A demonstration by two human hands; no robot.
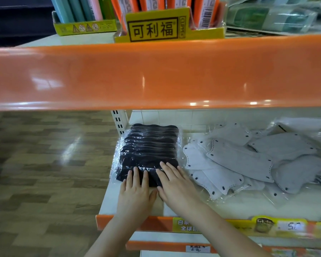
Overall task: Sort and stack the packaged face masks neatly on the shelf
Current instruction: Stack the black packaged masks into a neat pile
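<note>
Both hands lie flat, side by side, on the near end of a stack of black masks (148,147): the left hand (135,191) has its fingers straight and spread over the lower left corner of the top pack, and the right hand (176,186) presses with straight fingers on the lower right part, its thumb close to the left thumb. Neither hand grips anything — the fingers simply rest on the clear wrapping. The black stack sits at the left end of the white shelf (109,201), its packs overlapped like steps running toward the back wall, with crinkled plastic showing at both sides. Just to its right, nearly touching it, a loose pile of grey and white masks (248,160) in clear wrappers spreads across the shelf, the packs lying at different angles and overlapping one another. Along the shelf's front edge runs an orange strip carrying a yellow price label (263,226) with blurred print. Above, a wide orange shelf edge (156,75) crosses the whole view, and on that upper shelf stands a yellow display box (167,28) with Chinese characters, holding orange packets. To the left of the shelving lies a wood-patterned floor (44,164).
</note>
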